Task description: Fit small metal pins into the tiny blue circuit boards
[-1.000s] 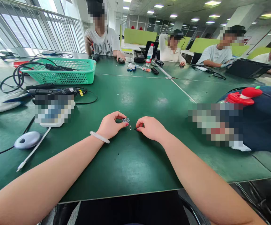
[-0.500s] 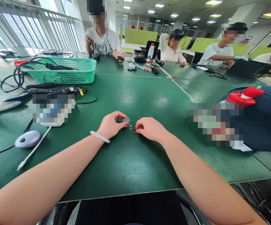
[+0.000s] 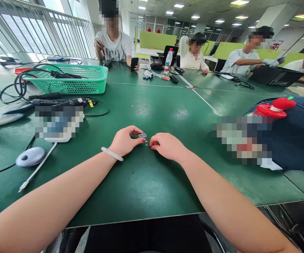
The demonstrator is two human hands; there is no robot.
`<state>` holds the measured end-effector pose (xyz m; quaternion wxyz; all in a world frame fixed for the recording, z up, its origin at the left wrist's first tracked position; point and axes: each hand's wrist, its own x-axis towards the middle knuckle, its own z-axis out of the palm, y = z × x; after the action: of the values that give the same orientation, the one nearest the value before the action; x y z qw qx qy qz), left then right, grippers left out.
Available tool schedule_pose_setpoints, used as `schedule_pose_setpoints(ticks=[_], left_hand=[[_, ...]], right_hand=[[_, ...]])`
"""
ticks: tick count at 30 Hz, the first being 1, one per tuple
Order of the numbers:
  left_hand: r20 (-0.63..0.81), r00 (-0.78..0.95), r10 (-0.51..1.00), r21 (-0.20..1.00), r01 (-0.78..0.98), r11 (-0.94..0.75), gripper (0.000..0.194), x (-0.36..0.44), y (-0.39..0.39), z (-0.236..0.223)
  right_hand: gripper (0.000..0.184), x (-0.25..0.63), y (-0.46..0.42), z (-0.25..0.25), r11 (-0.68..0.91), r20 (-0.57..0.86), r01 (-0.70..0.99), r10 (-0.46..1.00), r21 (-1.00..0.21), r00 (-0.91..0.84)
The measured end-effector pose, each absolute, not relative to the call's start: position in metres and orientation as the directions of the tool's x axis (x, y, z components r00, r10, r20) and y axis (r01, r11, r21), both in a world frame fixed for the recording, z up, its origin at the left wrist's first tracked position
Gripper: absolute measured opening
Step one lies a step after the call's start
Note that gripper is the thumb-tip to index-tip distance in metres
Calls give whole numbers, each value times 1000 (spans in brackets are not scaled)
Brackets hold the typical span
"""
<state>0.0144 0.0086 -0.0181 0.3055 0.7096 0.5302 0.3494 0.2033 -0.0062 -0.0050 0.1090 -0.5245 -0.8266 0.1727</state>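
Note:
My left hand (image 3: 127, 140), with a pale bracelet (image 3: 112, 154) on its wrist, is closed in a pinch. Between thumb and fingers is a small silvery, lattice-like piece (image 3: 142, 135), too small to name. Just below it, close to the thumb tip, shows a tiny white rectangular frame (image 3: 146, 143); whether it lies on the table or hangs from the piece I cannot tell. To the right, my right hand (image 3: 165, 146) has its fingers curled together near the frame, apart from it. Anything between those fingertips is hidden.
A green basket (image 3: 70, 79) with cables stands at the back left of the green table (image 3: 146, 189). Nearer lie a grey mouse-shaped device (image 3: 31, 156) and a white cable (image 3: 37, 168). At right is a dark blue bag (image 3: 296, 137). Several people sit across the table.
My right hand has shifted slightly left, towards the small frame. My left hand stays almost in place. Across the table, one person has raised a phone, and a gloved hand has lifted at right.

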Motion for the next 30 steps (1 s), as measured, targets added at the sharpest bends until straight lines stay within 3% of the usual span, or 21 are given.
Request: schedule_pose_setpoints(ticks=[12, 25, 30], left_hand=[[221, 212, 952, 843, 450, -296, 27, 18, 4, -13], [209, 247, 946, 930, 250, -271, 29, 17, 6, -13], [133, 205, 970, 978, 133, -162, 33, 15, 12, -18]], right_hand=[[8, 197, -11, -1, 491, 378, 676, 868, -550, -323], [24, 195, -17, 1, 518, 447, 731, 835, -443, -321], [32, 197, -17, 0, 535, 420, 725, 832, -433, -363]])
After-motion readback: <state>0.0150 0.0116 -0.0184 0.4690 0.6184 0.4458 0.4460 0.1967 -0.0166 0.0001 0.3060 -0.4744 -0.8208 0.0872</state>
